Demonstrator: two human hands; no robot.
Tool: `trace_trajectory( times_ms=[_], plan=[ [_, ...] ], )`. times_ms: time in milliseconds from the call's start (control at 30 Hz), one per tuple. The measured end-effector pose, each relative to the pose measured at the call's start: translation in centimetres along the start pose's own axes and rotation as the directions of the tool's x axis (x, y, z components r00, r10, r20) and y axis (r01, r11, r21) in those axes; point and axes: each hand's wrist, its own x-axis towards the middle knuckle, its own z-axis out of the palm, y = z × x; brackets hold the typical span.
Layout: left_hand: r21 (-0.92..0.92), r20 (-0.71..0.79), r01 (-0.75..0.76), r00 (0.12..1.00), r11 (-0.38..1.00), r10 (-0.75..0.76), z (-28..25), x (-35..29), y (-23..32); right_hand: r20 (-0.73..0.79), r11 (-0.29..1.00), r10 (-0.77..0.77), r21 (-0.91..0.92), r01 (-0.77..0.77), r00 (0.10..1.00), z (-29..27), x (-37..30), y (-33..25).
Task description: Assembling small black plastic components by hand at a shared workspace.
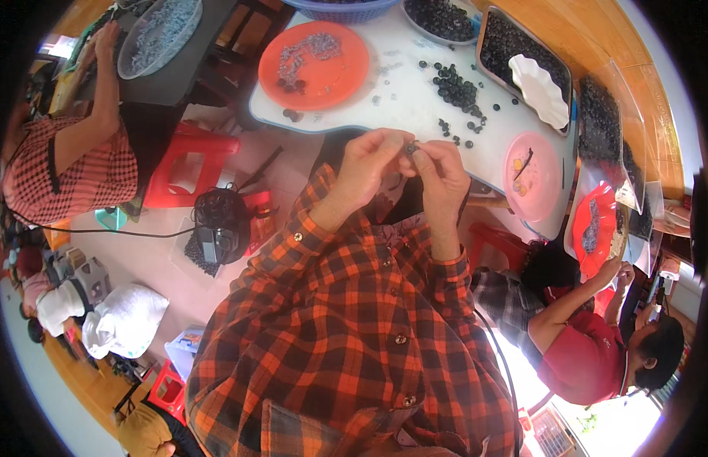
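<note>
My left hand (367, 164) and my right hand (445, 179) meet at the table's near edge, fingers of both pinched together. Between the fingertips is a small dark piece (413, 147), mostly covered, so its exact kind is unclear. Beyond them, a loose heap of small black round parts (454, 87) lies on the white table (400, 107). To the left, an orange plate (354, 84) carries small greyish, clear-looking pieces (320, 46) and a few dark ones. On the right, a pink plate (542, 206) has a thin dark stick and yellowish bits on it.
A metal tray (485, 49) of black parts stands at the back right, with a white scalloped dish (540, 91) across its edge. A red stool (188, 164) is at left. Other people work at left and at right, beside a red scalloped dish (582, 251).
</note>
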Motion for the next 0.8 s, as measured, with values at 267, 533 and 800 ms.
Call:
trace_trajectory(
  times_ms=[267,533,800],
  plan=[
    [0.191,0.016,0.024,0.999,0.981,-0.027,-0.3,0.3,-0.4,-0.001,0.993,-0.082,-0.091,0.081,0.997,-0.6,-0.1,0.6],
    [0.298,-0.128,0.039,0.992,0.954,-0.001,-0.1,4.1,2.8,-0.074,0.971,-0.122,-0.218,0.103,0.99,-2.0,1.1,1.3],
    [0.431,-0.098,-0.252,0.942,0.867,0.322,-2.1,15.1,13.5,-0.21,0.818,-0.284,-0.562,0.122,0.936,-4.9,2.3,4.5]
  ],
)
